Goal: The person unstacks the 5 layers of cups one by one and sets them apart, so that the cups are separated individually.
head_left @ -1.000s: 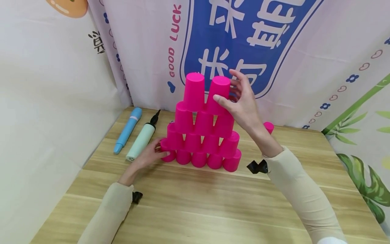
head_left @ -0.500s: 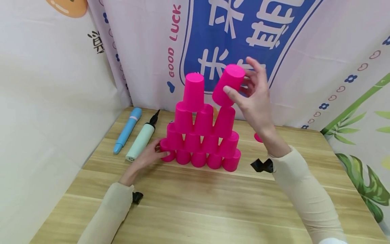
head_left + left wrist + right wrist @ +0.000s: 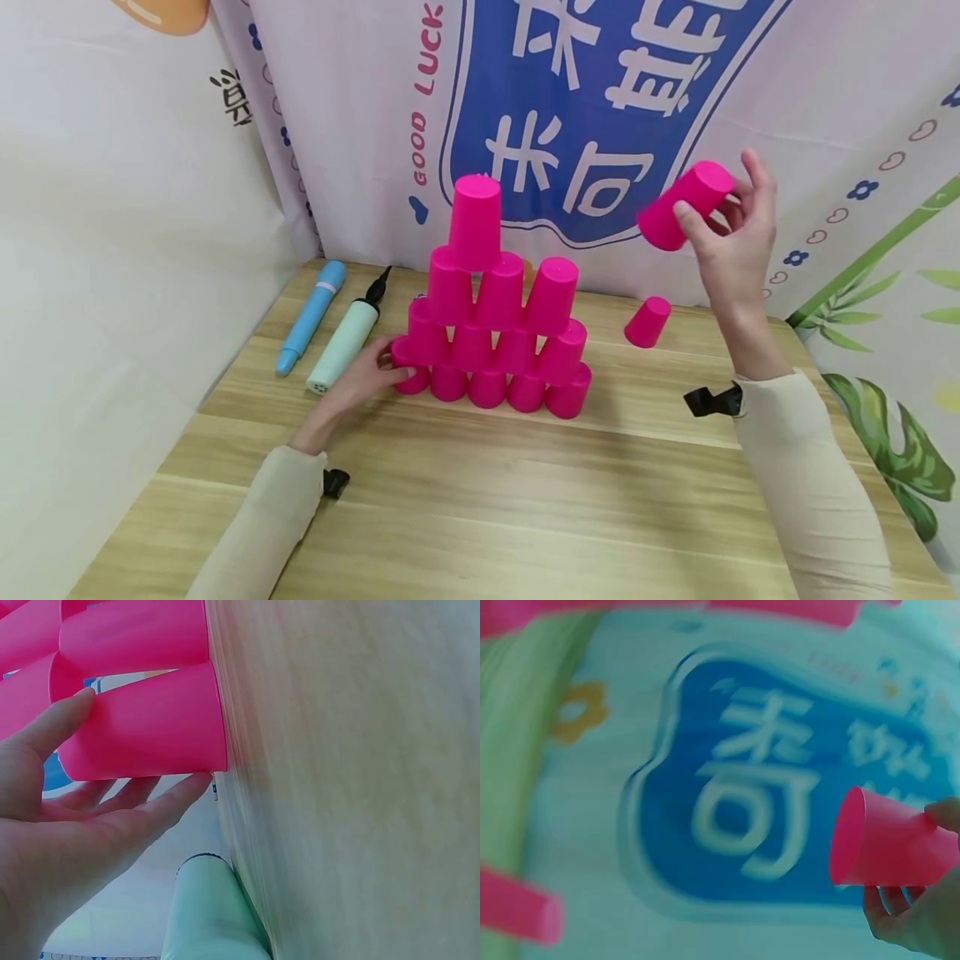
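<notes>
Upside-down bright pink cups stand in a stepped pyramid, with a single cup [image 3: 476, 223] on its top tier and three in the tier below. Tilted in the air to the right, another pink cup [image 3: 678, 212] is pinched between the thumb and fingers of my right hand [image 3: 741, 242]. In the right wrist view its open mouth faces left. At the pyramid's lower left corner, my left hand [image 3: 363, 377] holds the end cup [image 3: 150, 727] of the bottom row, thumb on one side and fingers along the other. That cup stays on the table, under the second row.
One more pink cup [image 3: 648, 322] stands upside down right of the pyramid. A pale green hand pump [image 3: 345, 346] and a blue pump-like tube [image 3: 309, 321] lie left of it on the wooden table [image 3: 465, 500]. A printed curtain [image 3: 360, 125] hangs behind.
My right hand has lifted the right cup off the top tier and carried it rightward, tilting it. My left hand stays on the bottom corner cup.
</notes>
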